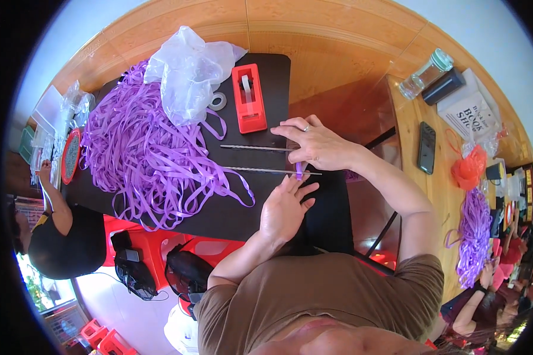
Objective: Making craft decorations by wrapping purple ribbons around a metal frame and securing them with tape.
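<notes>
Two thin twisted metal rods lie side by side over the black table [201, 212]; these are the far rod [251, 147] and the near rod [260, 170]. My left hand [281, 210] is palm up below the near rod, fingers stretched and apart, fingertips close to a short purple ribbon piece [299, 170] that crosses this rod. From the right, my right hand [315, 144] reaches palm down over the far rod's end. Its fingers are spread, with the lowest digit just above the ribbon piece; whether it touches the ribbon is unclear.
A large heap of purple ribbon [142, 136] covers the table's left, beside a clear plastic bag [186, 71], a tape roll [218, 102] and a red tape dispenser [249, 97]. A wooden table [411, 195] at right holds a phone [426, 148]. Another person [68, 242] sits at left.
</notes>
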### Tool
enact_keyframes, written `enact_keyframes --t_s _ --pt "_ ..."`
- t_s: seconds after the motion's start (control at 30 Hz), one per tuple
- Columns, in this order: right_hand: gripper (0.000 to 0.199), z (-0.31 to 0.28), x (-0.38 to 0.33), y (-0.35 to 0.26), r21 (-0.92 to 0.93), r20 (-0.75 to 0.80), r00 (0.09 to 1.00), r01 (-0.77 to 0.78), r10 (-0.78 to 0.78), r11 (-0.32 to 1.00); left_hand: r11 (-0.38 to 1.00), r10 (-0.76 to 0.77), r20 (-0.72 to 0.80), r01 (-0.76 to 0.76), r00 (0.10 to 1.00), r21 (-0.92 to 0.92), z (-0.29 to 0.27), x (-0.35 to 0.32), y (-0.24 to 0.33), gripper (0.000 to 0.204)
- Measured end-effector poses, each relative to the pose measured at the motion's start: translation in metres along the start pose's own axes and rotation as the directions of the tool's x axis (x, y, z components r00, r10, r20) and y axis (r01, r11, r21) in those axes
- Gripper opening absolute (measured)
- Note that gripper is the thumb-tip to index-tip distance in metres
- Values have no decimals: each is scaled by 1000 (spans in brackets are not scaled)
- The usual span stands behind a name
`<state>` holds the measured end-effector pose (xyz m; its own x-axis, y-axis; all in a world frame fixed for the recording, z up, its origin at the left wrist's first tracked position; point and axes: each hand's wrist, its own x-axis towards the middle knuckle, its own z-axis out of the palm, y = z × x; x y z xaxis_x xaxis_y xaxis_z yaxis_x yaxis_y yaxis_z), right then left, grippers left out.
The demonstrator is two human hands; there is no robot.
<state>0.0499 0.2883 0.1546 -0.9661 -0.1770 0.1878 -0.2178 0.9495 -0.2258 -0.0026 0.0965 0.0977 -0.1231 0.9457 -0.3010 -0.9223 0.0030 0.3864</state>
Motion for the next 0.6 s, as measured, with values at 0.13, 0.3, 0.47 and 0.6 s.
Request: enact_keyframes --t_s 0.13,0.3,0.47,0.6 --pt "5 11 -13 7 113 -133 990 -26 41 993 1000 -8 -13 8 1000 2 2 0 1 56" --pt "16 24 -28 11 243 -235 967 -43 102 969 1000 -5 -6 5 1000 -3 2 -1 2 56" --pt "26 44 -41 21 345 -365 921 -1 135 938 1000 -21 -19 21 1000 11 8 -1 4 56" --pt "37 43 -46 24 239 -326 942 4 77 971 1000 -17 16 17 1000 12 6 -1 4 56"
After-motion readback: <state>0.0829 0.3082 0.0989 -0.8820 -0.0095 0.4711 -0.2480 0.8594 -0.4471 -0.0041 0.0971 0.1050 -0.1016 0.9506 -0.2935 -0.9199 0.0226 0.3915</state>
